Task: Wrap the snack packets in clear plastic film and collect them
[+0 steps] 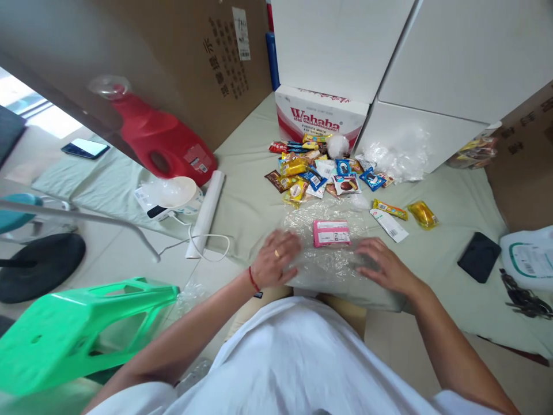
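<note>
Nearest the camera, both hands rest flat on a clear plastic bag spread over the front edge of a pale green padded mat. The left hand, with a ring and a red wrist cord, lies with fingers spread and slightly blurred on the bag's left part; the right hand presses palm down on its right part, fingers loosely open, gripping nothing. Between the hands, towards the far side of the bag, lies a pink packet with a white label; whether it is inside the bag or on top cannot be told. Judging by this, one item has reached the bag and most has not: beyond it a heap of snack packets lies loose on the mat, with a white label strip, an orange wrapped bar and a yellow packet scattered to the right. A black phone lies further right. Farthest back stand a Wahaha carton, crumpled clear plastic and white boxes; a red jug lies to the left.
</note>
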A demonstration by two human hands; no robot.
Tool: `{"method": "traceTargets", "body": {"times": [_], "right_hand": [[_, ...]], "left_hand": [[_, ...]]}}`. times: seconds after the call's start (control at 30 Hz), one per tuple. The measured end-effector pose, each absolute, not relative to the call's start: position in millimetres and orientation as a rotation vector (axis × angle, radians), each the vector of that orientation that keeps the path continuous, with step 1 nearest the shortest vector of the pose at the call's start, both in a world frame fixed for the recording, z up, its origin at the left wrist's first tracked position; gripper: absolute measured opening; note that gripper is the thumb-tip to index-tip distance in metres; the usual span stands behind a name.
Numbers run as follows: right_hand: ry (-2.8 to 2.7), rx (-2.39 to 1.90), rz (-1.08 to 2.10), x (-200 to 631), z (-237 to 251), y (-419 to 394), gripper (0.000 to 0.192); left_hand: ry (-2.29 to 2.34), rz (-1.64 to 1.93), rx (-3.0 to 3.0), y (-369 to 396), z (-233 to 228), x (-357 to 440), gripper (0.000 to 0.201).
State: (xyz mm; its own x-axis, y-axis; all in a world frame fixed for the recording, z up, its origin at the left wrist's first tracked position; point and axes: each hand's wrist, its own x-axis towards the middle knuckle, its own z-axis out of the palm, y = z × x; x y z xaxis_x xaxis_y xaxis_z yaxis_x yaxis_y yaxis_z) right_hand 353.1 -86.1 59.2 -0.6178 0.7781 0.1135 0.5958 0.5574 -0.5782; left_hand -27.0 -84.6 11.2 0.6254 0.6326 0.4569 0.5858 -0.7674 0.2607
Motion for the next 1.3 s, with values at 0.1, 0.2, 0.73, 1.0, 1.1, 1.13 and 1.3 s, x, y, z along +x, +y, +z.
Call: {"method": "traceTargets", "body": {"times": [0.1,0.2,0.73,1.0,1.1,1.13,1.3], "right_hand": [[-2.422,-1.171,0.712,367,34,-118,0.027],[-2.329,-1.214,0.661,366,19,-123,0.018],[-2.506,-2.224,0.376,322,85,45,0.026],[-2.958,-1.518,0.206,268,80,99,0.041],[-3.029,-1.554,0.270,253,63,118,0.042],[-3.022,-1.561,0.316,252,60,123,0.034],[-2.875,-1.274,0.510,269,73,118,0.015]], "left_hand": [[0.662,0.631,2.798,-104,-4,-33,0.050],[0.741,0.501,2.682,-107,-13,-35,0.026],[2.204,0.864,1.708,11,25,-22,0.014],[1.323,1.020,2.578,-46,56,31,0.037],[1.209,0.467,2.615,-52,45,71,0.045],[1.222,0.337,2.577,-52,41,79,0.048],[1.336,0.129,2.391,-51,38,88,0.059]]}}
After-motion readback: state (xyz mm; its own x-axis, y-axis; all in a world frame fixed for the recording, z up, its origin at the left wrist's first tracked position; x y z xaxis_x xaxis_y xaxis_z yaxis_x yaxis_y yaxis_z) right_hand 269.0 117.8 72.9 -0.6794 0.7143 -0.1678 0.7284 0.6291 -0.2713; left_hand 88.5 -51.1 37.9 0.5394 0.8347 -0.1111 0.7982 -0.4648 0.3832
